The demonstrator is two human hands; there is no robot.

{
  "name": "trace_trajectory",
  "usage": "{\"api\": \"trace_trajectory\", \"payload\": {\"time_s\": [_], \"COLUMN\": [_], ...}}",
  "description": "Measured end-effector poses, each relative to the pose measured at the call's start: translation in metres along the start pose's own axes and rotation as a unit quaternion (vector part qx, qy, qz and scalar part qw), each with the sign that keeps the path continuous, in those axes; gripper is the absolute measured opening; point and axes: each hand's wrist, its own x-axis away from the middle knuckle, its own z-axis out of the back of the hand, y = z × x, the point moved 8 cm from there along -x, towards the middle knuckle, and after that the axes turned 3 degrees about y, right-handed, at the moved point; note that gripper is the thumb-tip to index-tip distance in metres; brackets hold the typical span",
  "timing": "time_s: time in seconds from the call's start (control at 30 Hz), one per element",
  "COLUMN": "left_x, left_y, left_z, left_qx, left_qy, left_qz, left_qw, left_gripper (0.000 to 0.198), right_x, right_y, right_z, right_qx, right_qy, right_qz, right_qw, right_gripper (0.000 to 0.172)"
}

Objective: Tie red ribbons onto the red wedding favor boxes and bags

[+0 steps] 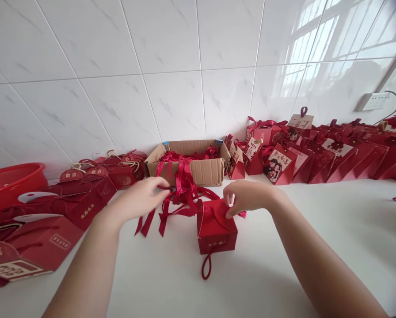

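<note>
White tabletop [158, 274]; the red box [214, 227] lies near-left of the closer right hand [247, 194], narrowly curled against it; left hand [147, 194], beside ribbons [184, 176], grip I can't tell.

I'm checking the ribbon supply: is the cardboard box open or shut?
Open: no lid covers the cardboard box, and red ribbons show inside and hang over its front wall.

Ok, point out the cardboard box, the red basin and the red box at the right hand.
Cardboard box [206, 173], head view, on its front wall.
Red basin [28, 189], head view, on its outer wall.
Red box [214, 226], head view, on its top.
</note>
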Motion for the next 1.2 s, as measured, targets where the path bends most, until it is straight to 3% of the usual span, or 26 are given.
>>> {"api": "trace_trajectory", "payload": {"time_s": [0.13, 0.23, 0.37, 0.57, 0.73, 0.9, 1.0, 1.2], "left_x": [0.018, 0.021, 0.016, 0.022, 0.024, 0.03, 0.031, 0.028], "left_y": [0.046, 0.057, 0.046, 0.025, 0.032, 0.054, 0.054, 0.045], "left_z": [-0.048, -0.06, -0.055, -0.039, -0.014, 0.005, 0.008, 0.007], "left_qx": [0.101, 0.091, 0.092, 0.085, 0.029, 0.058, 0.1, 0.193], "left_qy": [-0.196, -0.232, -0.211, -0.192, -0.052, 0.066, 0.069, 0.047], "left_qz": [-0.052, -0.075, -0.068, -0.056, -0.099, -0.156, -0.13, -0.079], "left_qw": [0.974, 0.966, 0.971, 0.976, 0.993, 0.984, 0.984, 0.977], "left_gripper": [0.03, 0.021, 0.02, 0.006, 0.006, 0.007, 0.005, 0.03], "right_x": [-0.003, -0.004, -0.003, 0.003, 0.013, 0.024, 0.026, 0.028], "right_y": [-0.012, -0.013, -0.006, 0.018, 0.019, 0.0, -0.007, -0.009], "right_z": [-0.008, -0.011, -0.008, -0.003, 0.011, 0.025, 0.037, 0.049], "right_qx": [-0.026, -0.031, -0.033, -0.067, -0.104, -0.214, -0.272, -0.405], "right_qy": [-0.021, -0.036, -0.048, -0.085, -0.05, -0.036, 0.007, 0.047], "right_qz": [0.039, 0.065, 0.08, 0.032, 0.069, 0.142, 0.18, 0.23], "right_qw": [0.999, 0.997, 0.995, 0.994, 0.991, 0.966, 0.945, 0.884], "right_gripper": [0.017, 0.015, 0.019, 0.036, 0.049, 0.049, 0.049, 0.039]}}
